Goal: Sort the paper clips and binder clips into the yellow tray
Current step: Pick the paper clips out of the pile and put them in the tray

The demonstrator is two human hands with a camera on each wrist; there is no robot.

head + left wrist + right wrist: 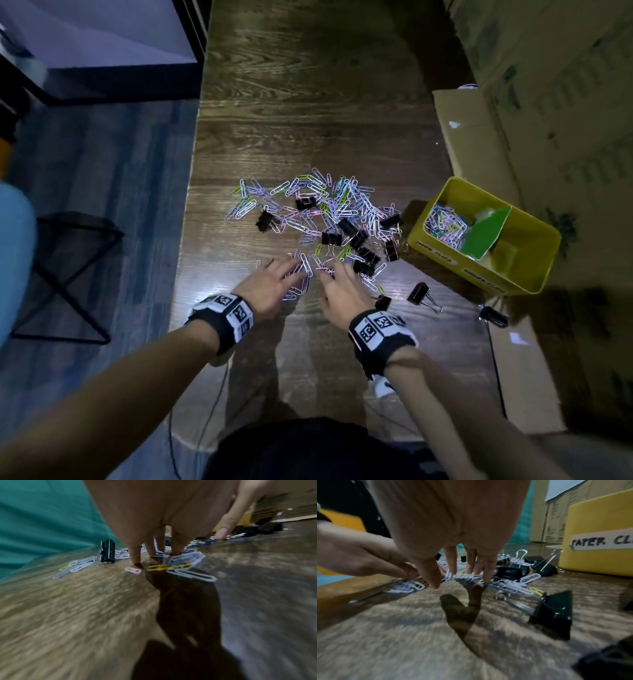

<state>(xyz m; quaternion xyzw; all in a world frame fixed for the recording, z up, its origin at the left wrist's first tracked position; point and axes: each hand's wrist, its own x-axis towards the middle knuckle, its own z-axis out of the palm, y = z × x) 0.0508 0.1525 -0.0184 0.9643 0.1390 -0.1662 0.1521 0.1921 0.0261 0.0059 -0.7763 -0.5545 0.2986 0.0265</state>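
A heap of coloured paper clips (322, 209) mixed with black binder clips (349, 228) lies in the middle of the wooden table (308, 102). The yellow tray (534, 277) stands at the right, tilted, with paper clips (443, 222) in its left compartment behind a green divider (484, 231). My left hand (274, 279) lies at the heap's near edge, straight fingers (135, 555) touching clips on the table. My right hand (339, 287) is beside it, fingers (450, 562) spread down onto paper clips (465, 576). Neither hand holds anything.
Loose binder clips (423, 294) lie near the right hand and one (493, 315) at the table's right edge. Cardboard boxes (476, 137) stand right of the tray. A tray label (602, 540) reads "PAPER CL". A black stool (68, 274) stands on the floor at left.
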